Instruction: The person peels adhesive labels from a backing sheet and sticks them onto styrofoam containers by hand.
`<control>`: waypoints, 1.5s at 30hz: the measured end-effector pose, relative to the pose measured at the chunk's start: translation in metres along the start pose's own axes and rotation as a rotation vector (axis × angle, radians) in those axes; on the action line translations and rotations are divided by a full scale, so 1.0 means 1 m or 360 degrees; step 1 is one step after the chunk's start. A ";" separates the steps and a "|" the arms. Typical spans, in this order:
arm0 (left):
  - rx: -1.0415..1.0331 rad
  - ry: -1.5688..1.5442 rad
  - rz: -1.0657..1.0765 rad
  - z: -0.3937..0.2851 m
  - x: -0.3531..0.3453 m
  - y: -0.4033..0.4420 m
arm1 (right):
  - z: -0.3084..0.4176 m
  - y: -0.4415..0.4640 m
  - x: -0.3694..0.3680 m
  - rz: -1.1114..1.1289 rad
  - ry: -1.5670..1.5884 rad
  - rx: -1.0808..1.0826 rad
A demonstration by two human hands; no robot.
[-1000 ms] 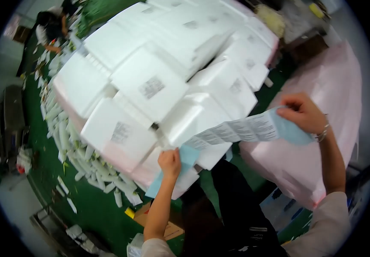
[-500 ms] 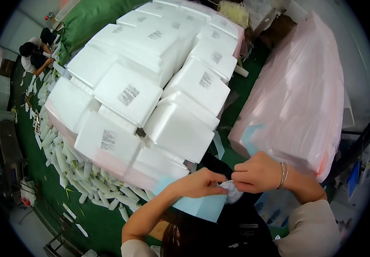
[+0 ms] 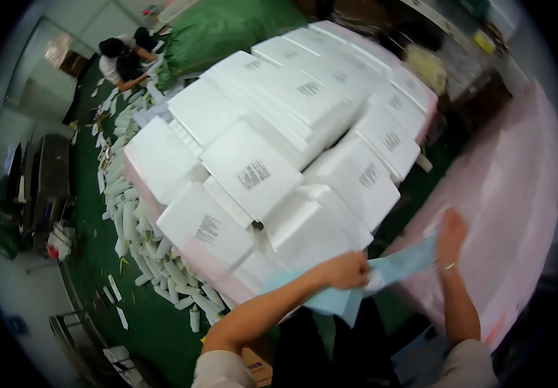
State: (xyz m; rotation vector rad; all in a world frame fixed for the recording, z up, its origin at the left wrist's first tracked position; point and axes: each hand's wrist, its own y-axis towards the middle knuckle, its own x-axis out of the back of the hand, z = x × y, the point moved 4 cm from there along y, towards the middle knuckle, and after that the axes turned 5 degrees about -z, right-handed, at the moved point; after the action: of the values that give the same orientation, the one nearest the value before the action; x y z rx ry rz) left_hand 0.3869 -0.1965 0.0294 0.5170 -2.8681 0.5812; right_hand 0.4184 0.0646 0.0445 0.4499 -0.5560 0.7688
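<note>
My left hand (image 3: pixel 347 270) is closed in a fist on a light blue sheet (image 3: pixel 334 301), in front of the near edge of the white stacks. Part of the sheet hangs below this fist, and a strip of it stretches to the right. My right hand (image 3: pixel 451 238), blurred by motion and with a bracelet at the wrist, is closed on the far end of that strip. A small white piece (image 3: pixel 376 281) shows beside my left fist; its kind is unclear. Stacks of white, smooth blocks with dark print (image 3: pixel 253 171) lie just beyond my hands.
Pink plastic film (image 3: pixel 485 194) covers a large bulk at right. Many pale rolled pieces (image 3: pixel 156 258) litter the green floor (image 3: pixel 91 258) at left. Behind the stacks sits a green sack (image 3: pixel 233 39); another person (image 3: pixel 124 58) crouches beside it. A cardboard box (image 3: pixel 257 368) stands below.
My hands have moved apart, the right going up and rightward, with the light blue sheet now stretched between them. The view has shifted, so the stacks appear farther right and lower.
</note>
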 end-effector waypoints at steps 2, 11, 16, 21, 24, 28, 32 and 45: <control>0.0147 -0.0195 -0.0161 0.018 -0.010 -0.014 | -0.050 0.093 0.036 -0.0351 -0.0299 0.0069; 0.0767 -0.0301 -0.0920 0.005 0.084 -0.091 | -0.035 0.213 0.013 -0.0027 -0.0870 0.0904; 0.0746 -0.0412 -0.0906 0.001 0.066 -0.087 | 0.129 -0.040 -0.081 0.1722 0.0528 0.0115; 0.0708 -0.0783 -0.0615 0.004 0.046 -0.126 | 0.131 -0.101 -0.106 0.1717 0.1322 -0.0597; 0.0578 -0.0850 -0.0505 0.026 0.020 -0.148 | 0.128 -0.121 -0.109 0.1533 0.1396 -0.0936; 0.0580 -0.0916 -0.0559 0.046 -0.002 -0.186 | 0.117 -0.156 -0.122 0.1313 0.1225 -0.0801; 0.0505 -0.0711 -0.0764 0.061 -0.007 -0.230 | 0.188 -0.209 -0.081 0.0441 -0.0132 0.0964; 0.0039 -0.0055 -0.0438 0.068 -0.012 -0.297 | 0.180 -0.321 -0.109 0.1935 0.0716 -0.0342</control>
State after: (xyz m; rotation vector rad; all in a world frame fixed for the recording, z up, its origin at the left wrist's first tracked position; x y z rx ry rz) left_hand 0.5008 -0.4766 0.0677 0.9151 -2.7551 0.5642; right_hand 0.5404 -0.2993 0.0578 -0.3381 -0.4420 1.8854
